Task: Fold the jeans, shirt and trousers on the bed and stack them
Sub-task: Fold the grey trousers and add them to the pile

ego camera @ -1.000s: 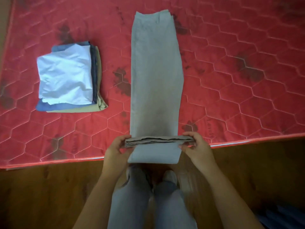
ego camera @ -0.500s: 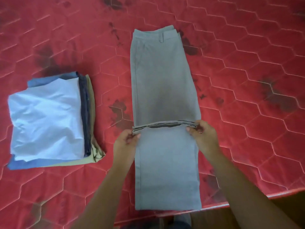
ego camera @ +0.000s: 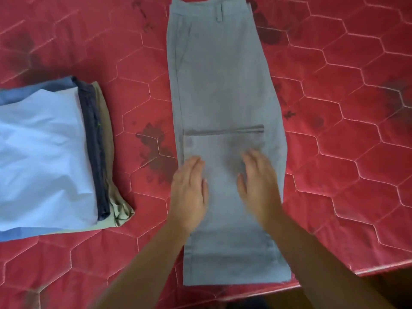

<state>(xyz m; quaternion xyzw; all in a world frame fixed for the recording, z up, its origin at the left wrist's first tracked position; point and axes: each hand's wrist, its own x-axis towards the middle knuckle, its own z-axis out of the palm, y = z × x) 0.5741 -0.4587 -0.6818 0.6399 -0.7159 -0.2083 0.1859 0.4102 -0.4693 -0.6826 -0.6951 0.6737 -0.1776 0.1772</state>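
**Both hands flat on the folded grey trousers**

I see the grey trousers [ego camera: 223,85] lying lengthwise on the red quilted bed [ego camera: 334,152], with the waistband at the far end. The leg half is doubled up over the upper half. The hem [ego camera: 223,131] runs straight across the middle of the trousers, and the fold sits at the near edge of the bed.

My left hand [ego camera: 189,190] rests palm down on the left side of the folded legs, its fingers [ego camera: 194,163] straight and close together, gripping nothing. My right hand [ego camera: 258,181] lies flat on the right side. It is blurred, but its fingers [ego camera: 252,157] look stretched out and hold nothing. The two hands are side by side, a little apart, just short of the hem.

Well to the left of the trousers sits a pile of folded clothes [ego camera: 44,152]. A light blue shirt [ego camera: 40,139] is on top, with a dark blue layer [ego camera: 92,139] and an olive layer [ego camera: 107,134] showing along the pile's right edge.
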